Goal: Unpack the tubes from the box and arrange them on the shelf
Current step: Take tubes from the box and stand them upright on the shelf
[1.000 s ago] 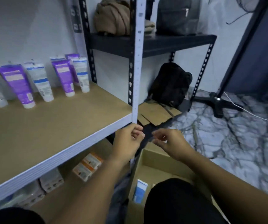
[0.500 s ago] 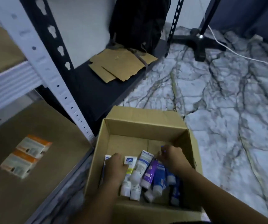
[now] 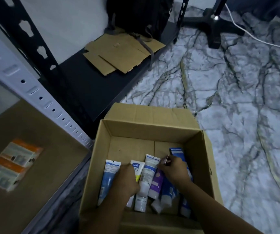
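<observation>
Hands both grasp crowded tubes at the box's six o'clock; we judge neighbouring tubes could snag and drop on lifting.

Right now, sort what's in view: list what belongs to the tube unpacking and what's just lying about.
Belongs to the job:
cardboard box
tubes lying inside it
left hand and right hand, both down among the tubes
wooden shelf board

Just lying about:
flattened cardboard
black backpack
white cable
small orange-and-white cartons
</observation>
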A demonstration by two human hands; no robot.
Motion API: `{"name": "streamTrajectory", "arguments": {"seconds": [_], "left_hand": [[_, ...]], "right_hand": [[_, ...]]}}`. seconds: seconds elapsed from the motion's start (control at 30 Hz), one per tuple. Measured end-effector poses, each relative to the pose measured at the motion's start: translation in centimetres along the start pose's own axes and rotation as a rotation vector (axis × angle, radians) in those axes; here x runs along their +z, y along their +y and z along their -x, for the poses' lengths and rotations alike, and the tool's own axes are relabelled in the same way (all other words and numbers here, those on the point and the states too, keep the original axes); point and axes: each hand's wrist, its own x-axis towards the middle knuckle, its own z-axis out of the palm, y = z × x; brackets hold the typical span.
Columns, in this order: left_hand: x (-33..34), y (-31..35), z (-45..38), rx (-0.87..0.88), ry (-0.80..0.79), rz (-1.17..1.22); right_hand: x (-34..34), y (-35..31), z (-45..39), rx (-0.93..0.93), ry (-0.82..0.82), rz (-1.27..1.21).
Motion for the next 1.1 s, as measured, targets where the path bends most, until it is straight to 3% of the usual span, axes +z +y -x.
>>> {"name": "streamTrajectory", "arguments": {"seconds": [0.13,0.27,0.53,0.77,1.1], "left_hand": [[-0.1,-0.1,0.7,0.044,0.014,-0.012],[-1.1,-0.3,1.9,-0.009,0.188,0.298],[-7.6,0.6,6.4,0.164,0.336,0.728],[-16.9,0.3,14.9,0.418,0.472,1.047],[-29.3,-2.3,30.4,0.580,0.895,1.064]], "right_hand": [[-0.1,0.4,0.6,-0.018,0.042,-0.110],[-1.5,-0.3,2.2,0.033,0.010,-0.359],[-5.6,-7.7,7.9,-0.337,-0.045,-0.481],[-7.8,-16.7,14.4,-0.523,-0.120,-0.573],[-8.6,-30.4,29.6,-0.862,-0.260,-0.582]]}}
